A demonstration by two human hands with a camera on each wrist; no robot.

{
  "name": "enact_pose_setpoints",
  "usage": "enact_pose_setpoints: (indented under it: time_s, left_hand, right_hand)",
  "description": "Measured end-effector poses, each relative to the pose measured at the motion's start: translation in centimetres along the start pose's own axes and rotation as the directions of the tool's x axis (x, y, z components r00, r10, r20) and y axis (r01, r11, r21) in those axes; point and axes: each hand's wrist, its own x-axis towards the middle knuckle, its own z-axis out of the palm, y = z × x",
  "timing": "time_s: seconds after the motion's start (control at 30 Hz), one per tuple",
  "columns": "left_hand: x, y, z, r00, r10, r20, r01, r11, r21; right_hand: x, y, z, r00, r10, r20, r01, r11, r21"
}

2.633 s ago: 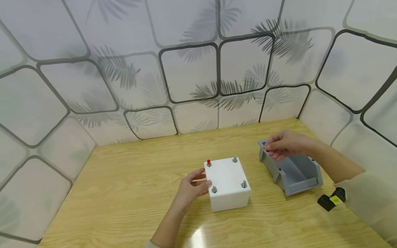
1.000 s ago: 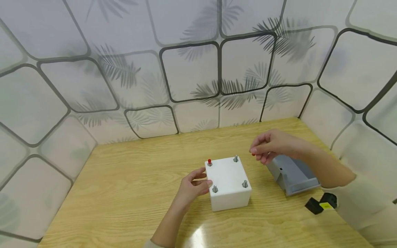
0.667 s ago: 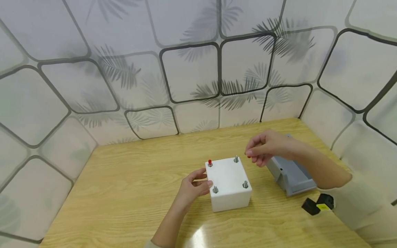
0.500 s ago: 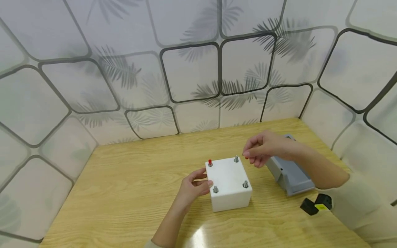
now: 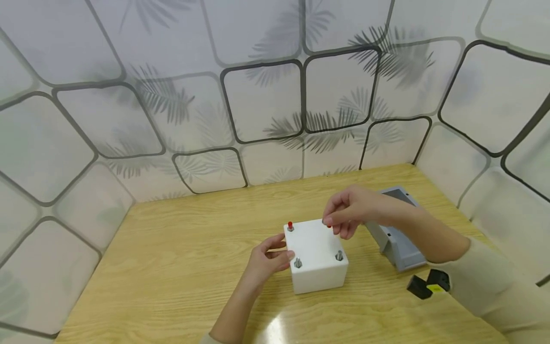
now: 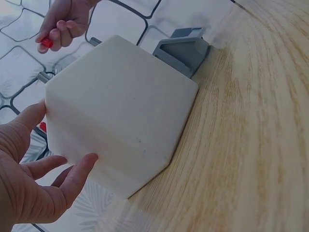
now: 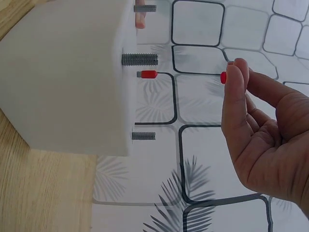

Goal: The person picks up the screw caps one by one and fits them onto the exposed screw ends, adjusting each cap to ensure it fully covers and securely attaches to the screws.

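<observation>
A white box sits on the wooden table, with threaded metal studs standing up from its top corners. One red cap covers the far left stud. My left hand touches the box's left side, thumb at the top edge and fingertips against the side, as the left wrist view shows. Between thumb and forefinger my right hand pinches another small red cap. In the head view it overlaps the far right stud, which it hides; the right wrist view shows the cap apart from the studs.
A grey open-front bin stands to the right of the box, partly hidden by the right forearm. The wood-grain table extends left and in front. A patterned curtain encloses the back and sides.
My right hand has carried the red cap leftwards from the grey bin to the box's far right corner, uncovering more of the bin. My left hand has stayed at the box.
</observation>
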Motion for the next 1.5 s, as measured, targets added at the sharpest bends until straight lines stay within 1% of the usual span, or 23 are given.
enact_pose_setpoints:
  time_s: [0.23, 0.4, 0.6, 0.83, 1.13, 1.33, 1.5]
  left_hand:
    - [0.1, 0.1, 0.1, 1.000, -0.013, -0.014, 0.013, 1.000, 0.002]
    - [0.2, -0.1, 0.0, 1.000, -0.007, -0.012, 0.007, 1.000, 0.005]
    - [0.4, -0.2, -0.1, 1.000, -0.010, -0.012, 0.010, 1.000, 0.009]
    - [0.2, -0.2, -0.1, 1.000, -0.002, -0.005, 0.002, 1.000, 0.003]
    - [0.2, -0.2, -0.2, 1.000, 0.004, 0.001, -0.004, 1.000, 0.009]
    - [0.3, -0.2, -0.2, 1.000, 0.009, 0.010, -0.009, 1.000, 0.009]
    - [0.1, -0.1, -0.1, 0.999, 0.027, 0.023, -0.027, 1.000, -0.002]
  right_hand:
    - [0.5, -0.4, 1.0, 0.999, 0.003, 0.039, -0.002, 1.000, -0.025]
    - [0.7, -0.8, 1.8, 0.998, 0.005, 0.057, -0.004, 1.000, -0.027]
    - [1.3, -0.9, 2.7, 0.997, -0.015, 0.077, 0.017, 1.000, -0.026]
    - [2.2, -0.9, 3.7, 0.990, -0.046, 0.130, 0.051, 0.998, -0.031]
    - [2.7, -1.1, 4.8, 0.986, -0.038, 0.161, 0.044, 0.998, -0.036]
    - [3.2, -0.8, 5.4, 0.983, -0.030, 0.182, 0.035, 0.999, -0.026]
    - [3.5, -0.4, 5.8, 0.980, -0.027, 0.197, 0.033, 0.999, -0.029]
